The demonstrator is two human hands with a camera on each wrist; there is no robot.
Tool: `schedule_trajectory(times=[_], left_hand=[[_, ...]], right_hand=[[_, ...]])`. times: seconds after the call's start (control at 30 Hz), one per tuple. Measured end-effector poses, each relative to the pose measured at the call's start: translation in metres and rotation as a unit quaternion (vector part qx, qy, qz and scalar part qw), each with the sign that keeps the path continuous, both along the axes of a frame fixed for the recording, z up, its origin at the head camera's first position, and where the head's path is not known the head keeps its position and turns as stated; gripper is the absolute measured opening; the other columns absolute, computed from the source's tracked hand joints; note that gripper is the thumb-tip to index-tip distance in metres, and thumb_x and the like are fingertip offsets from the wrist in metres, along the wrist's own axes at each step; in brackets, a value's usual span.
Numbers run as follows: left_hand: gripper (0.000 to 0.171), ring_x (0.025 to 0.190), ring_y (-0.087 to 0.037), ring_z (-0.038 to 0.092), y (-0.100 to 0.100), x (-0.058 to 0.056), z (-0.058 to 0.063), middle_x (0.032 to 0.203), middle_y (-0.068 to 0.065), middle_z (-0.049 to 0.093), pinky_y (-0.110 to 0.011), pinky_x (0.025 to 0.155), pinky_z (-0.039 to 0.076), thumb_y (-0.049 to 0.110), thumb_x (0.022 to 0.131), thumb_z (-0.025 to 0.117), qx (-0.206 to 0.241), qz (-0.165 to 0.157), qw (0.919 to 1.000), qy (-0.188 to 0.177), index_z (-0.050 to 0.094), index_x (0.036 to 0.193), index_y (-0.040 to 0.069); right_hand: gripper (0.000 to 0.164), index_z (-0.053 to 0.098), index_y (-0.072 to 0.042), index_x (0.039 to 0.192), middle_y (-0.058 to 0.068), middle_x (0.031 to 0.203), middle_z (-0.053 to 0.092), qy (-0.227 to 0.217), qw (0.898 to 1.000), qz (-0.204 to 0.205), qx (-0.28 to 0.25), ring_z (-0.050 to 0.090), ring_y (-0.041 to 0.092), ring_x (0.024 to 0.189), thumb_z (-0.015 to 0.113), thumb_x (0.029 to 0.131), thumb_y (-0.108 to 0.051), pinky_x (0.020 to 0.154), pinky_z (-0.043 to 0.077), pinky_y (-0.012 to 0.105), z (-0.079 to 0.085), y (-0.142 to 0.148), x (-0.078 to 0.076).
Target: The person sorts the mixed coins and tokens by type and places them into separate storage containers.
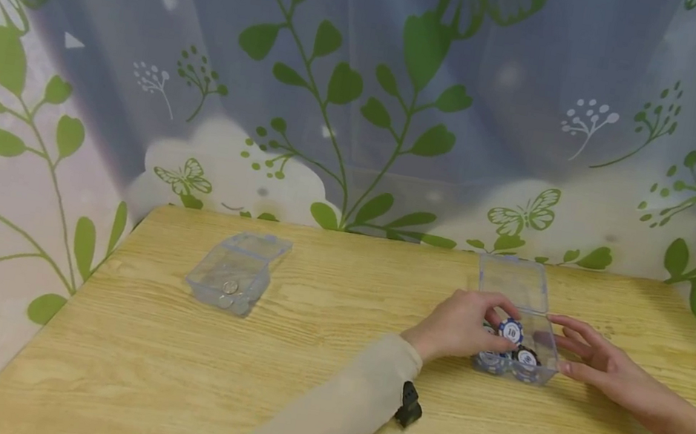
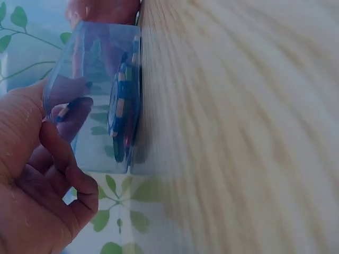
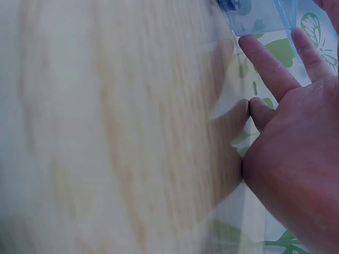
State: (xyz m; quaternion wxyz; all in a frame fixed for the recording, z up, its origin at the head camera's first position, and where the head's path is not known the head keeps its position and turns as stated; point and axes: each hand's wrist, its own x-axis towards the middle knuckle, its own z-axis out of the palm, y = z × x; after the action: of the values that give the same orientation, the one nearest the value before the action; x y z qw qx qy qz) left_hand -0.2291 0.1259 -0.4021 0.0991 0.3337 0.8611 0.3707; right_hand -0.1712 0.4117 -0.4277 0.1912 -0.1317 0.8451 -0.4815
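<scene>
My left hand [image 1: 455,326] reaches over a clear plastic box [image 1: 547,352] on the right part of the table. Between its thumb and fingers it pinches a blue-and-white poker chip [image 1: 511,331] marked 10, held at the level of the box's rim. Below, a black-edged poker chip [image 1: 526,359] and several blue ones lie inside; the left wrist view shows stacked chips [image 2: 122,103] through the wall. The box's lid [image 1: 516,283] stands raised at the back. My right hand [image 1: 618,374] has its fingers extended, with fingertips right at the box's right side.
Farther left on the wooden table [image 1: 323,386] sits another clear plastic box [image 1: 227,278], its lid raised, with several small round silvery discs [image 1: 231,293] inside. A leaf-patterned curtain [image 1: 365,100] hangs along the table's back and left edges.
</scene>
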Motion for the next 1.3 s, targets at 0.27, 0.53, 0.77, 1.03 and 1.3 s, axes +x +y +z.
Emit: schedule_trajectory(times=[0.27,0.53,0.77,1.03,1.3], left_hand=[[0.033,0.071,0.007,0.060,0.004,0.001,0.007,0.091,0.017,0.072,-0.014,0.070,0.047,0.032,0.091,0.079,-0.055,-0.008,0.9984,0.010,0.070,0.123,0.028],[0.033,0.069,0.010,0.060,0.005,0.001,0.008,0.091,0.018,0.075,-0.011,0.068,0.046,0.030,0.093,0.077,-0.071,-0.015,0.9973,0.015,0.070,0.125,0.026],[0.029,0.073,0.011,0.059,-0.002,0.001,0.004,0.097,0.016,0.075,-0.011,0.070,0.047,0.030,0.096,0.073,-0.036,-0.029,0.9988,0.016,0.070,0.125,0.025],[0.025,0.085,0.006,0.063,-0.024,-0.001,0.007,0.105,0.014,0.074,-0.011,0.075,0.049,0.032,0.101,0.067,0.035,-0.033,0.9987,0.017,0.071,0.124,0.024],[0.023,0.085,0.007,0.063,-0.047,0.000,0.020,0.108,0.013,0.074,-0.009,0.077,0.048,0.029,0.102,0.064,0.032,-0.042,0.9974,0.049,0.070,0.123,0.025]], right_hand=[[0.068,0.010,-0.026,0.166,0.037,0.164,0.012,0.006,1.000,-0.002,-0.003,0.032,-0.033,0.119,0.048,0.109,-0.016,0.086,0.047,0.016,0.000,-0.001,0.000],[0.068,0.011,-0.026,0.165,0.037,0.164,0.014,0.010,1.000,-0.003,0.000,0.032,-0.033,0.119,0.048,0.109,-0.016,0.086,0.047,0.016,0.000,-0.001,0.000],[0.067,0.010,-0.026,0.166,0.037,0.164,0.013,0.005,1.000,0.000,-0.001,0.032,-0.033,0.120,0.046,0.110,-0.017,0.086,0.047,0.016,-0.001,0.000,0.000],[0.067,0.010,-0.026,0.165,0.037,0.164,0.014,0.004,1.000,0.000,0.001,0.032,-0.033,0.119,0.047,0.110,-0.018,0.086,0.047,0.017,0.002,-0.002,0.000],[0.066,0.012,-0.025,0.165,0.022,0.165,0.023,0.013,1.000,-0.001,0.009,0.032,-0.032,0.119,0.046,0.110,-0.018,0.088,0.047,0.020,-0.002,0.000,-0.001]])
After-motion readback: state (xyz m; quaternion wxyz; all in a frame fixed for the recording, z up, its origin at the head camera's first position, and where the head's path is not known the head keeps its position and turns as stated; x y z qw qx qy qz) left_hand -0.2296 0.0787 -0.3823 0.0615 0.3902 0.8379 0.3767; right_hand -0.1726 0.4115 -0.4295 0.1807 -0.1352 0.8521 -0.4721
